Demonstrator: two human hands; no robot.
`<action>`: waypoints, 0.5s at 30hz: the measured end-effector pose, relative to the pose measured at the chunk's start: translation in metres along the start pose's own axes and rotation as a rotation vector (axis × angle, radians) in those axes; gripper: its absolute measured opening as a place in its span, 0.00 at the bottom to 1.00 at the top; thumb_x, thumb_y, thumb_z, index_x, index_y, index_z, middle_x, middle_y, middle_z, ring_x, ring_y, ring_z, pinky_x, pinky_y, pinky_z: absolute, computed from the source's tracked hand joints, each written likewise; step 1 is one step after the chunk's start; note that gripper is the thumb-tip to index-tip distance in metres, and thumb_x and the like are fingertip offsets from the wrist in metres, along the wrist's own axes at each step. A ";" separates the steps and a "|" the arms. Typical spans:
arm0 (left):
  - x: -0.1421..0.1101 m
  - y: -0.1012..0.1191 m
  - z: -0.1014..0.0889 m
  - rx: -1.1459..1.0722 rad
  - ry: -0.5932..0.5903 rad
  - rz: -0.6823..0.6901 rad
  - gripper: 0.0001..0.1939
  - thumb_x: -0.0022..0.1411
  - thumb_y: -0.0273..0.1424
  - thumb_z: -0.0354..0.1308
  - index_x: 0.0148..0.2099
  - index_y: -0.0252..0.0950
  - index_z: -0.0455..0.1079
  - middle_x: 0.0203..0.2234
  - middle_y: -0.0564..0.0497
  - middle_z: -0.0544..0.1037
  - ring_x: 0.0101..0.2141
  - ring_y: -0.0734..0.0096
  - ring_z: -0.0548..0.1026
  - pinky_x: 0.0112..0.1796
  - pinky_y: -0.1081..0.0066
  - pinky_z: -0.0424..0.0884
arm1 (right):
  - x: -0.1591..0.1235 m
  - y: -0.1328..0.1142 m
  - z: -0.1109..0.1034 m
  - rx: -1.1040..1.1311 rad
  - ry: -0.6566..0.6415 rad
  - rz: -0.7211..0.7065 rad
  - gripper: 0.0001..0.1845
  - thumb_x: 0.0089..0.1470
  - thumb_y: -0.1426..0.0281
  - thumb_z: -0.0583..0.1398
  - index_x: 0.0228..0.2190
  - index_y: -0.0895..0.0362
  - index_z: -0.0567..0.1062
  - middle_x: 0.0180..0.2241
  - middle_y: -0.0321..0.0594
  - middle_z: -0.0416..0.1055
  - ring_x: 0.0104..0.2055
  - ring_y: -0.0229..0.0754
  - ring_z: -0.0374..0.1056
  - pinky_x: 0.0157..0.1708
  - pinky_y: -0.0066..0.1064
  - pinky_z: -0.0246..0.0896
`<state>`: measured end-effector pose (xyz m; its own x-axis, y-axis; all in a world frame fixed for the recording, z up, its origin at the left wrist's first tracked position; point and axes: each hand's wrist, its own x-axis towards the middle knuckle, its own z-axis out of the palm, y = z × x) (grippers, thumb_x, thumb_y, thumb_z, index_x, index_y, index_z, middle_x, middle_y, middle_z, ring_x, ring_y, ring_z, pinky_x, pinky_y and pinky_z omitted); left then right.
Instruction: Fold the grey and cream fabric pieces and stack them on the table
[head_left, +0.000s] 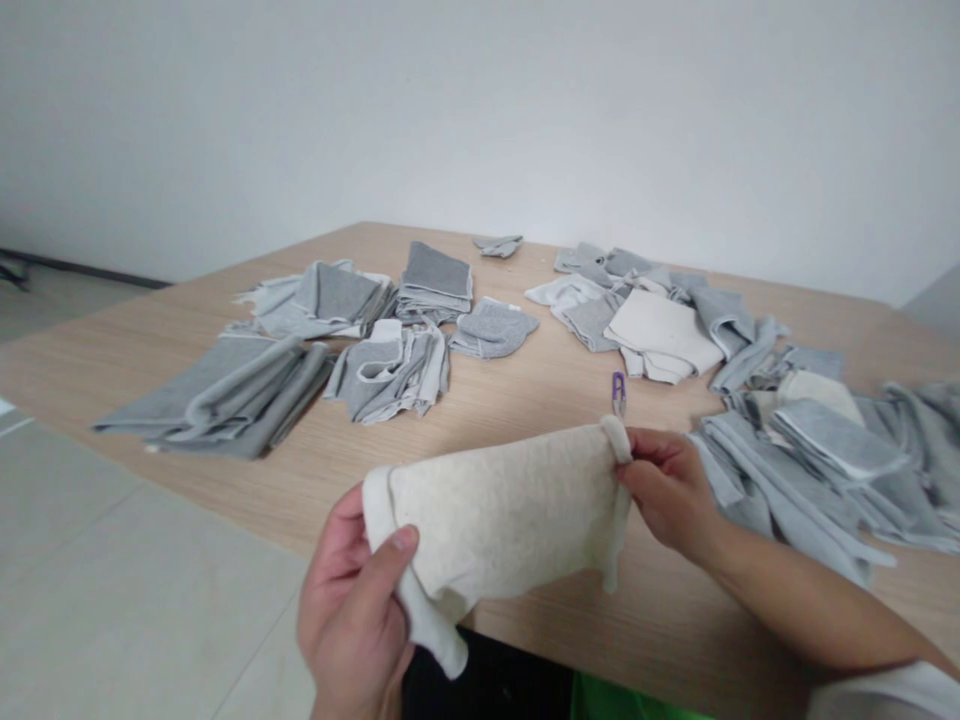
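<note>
A cream-coloured piece of fabric (510, 510) is stretched between my two hands above the front edge of the table. My left hand (360, 600) pinches its left end, thumb on top, where the edge curls over. At the other end, my right hand (667, 490) grips the curled right edge between thumb and fingers. The lower edge of the fabric hangs loose and its corners droop. Just beyond my right hand lies a small pair of purple-handled thread snips (619, 392), partly hidden behind the fabric.
Folded grey fabric pieces (225, 390) and grey stacks (435, 280) lie on the left of the wooden table (525, 395). A loose heap with a cream piece (664, 335) is at back right. More grey fabric (795, 490) lies beside my right forearm. A wall stands behind.
</note>
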<state>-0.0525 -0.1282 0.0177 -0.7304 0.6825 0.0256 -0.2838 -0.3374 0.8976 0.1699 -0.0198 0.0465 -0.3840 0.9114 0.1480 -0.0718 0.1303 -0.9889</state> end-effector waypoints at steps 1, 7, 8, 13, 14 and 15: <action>0.001 -0.001 0.000 -0.006 -0.011 -0.019 0.20 0.44 0.29 0.69 0.43 0.38 0.75 0.30 0.51 0.80 0.28 0.68 0.78 0.28 0.73 0.75 | 0.000 0.001 0.000 0.022 -0.002 0.010 0.06 0.44 0.72 0.58 0.18 0.57 0.72 0.17 0.33 0.61 0.19 0.34 0.54 0.20 0.26 0.52; 0.002 -0.009 -0.002 0.036 -0.009 -0.002 0.13 0.44 0.31 0.70 0.35 0.37 0.76 0.23 0.53 0.78 0.22 0.72 0.74 0.24 0.75 0.72 | 0.001 -0.003 0.006 -0.120 0.080 0.065 0.16 0.46 0.62 0.66 0.17 0.58 0.69 0.16 0.31 0.59 0.19 0.32 0.52 0.18 0.24 0.47; 0.002 -0.011 -0.004 0.066 0.001 0.023 0.12 0.44 0.31 0.70 0.34 0.37 0.76 0.22 0.54 0.78 0.21 0.73 0.73 0.23 0.76 0.71 | 0.001 -0.004 0.006 -0.135 0.082 0.069 0.16 0.46 0.62 0.66 0.18 0.58 0.69 0.16 0.31 0.59 0.20 0.32 0.52 0.18 0.24 0.47; 0.003 -0.021 -0.007 0.145 0.085 0.149 0.09 0.47 0.33 0.69 0.31 0.35 0.76 0.21 0.54 0.77 0.21 0.75 0.71 0.24 0.77 0.69 | -0.003 0.003 0.008 -0.014 0.087 0.036 0.13 0.52 0.62 0.62 0.24 0.56 0.68 0.19 0.31 0.60 0.21 0.33 0.54 0.19 0.24 0.50; 0.003 -0.021 -0.006 0.144 0.117 0.173 0.08 0.48 0.33 0.68 0.30 0.35 0.75 0.22 0.54 0.77 0.22 0.75 0.72 0.25 0.77 0.69 | -0.004 0.004 0.009 0.011 0.096 0.021 0.13 0.52 0.63 0.63 0.25 0.55 0.66 0.19 0.30 0.60 0.21 0.33 0.53 0.19 0.24 0.50; 0.003 -0.021 -0.005 0.144 0.144 0.192 0.08 0.48 0.33 0.68 0.29 0.35 0.75 0.22 0.54 0.77 0.23 0.76 0.71 0.25 0.77 0.69 | -0.005 0.004 0.010 0.037 0.104 0.003 0.13 0.52 0.64 0.63 0.26 0.55 0.65 0.19 0.29 0.60 0.21 0.33 0.54 0.19 0.24 0.50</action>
<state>-0.0519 -0.1224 -0.0035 -0.8458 0.5127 0.1474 -0.0481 -0.3484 0.9361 0.1624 -0.0272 0.0419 -0.2865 0.9478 0.1404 -0.1052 0.1145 -0.9878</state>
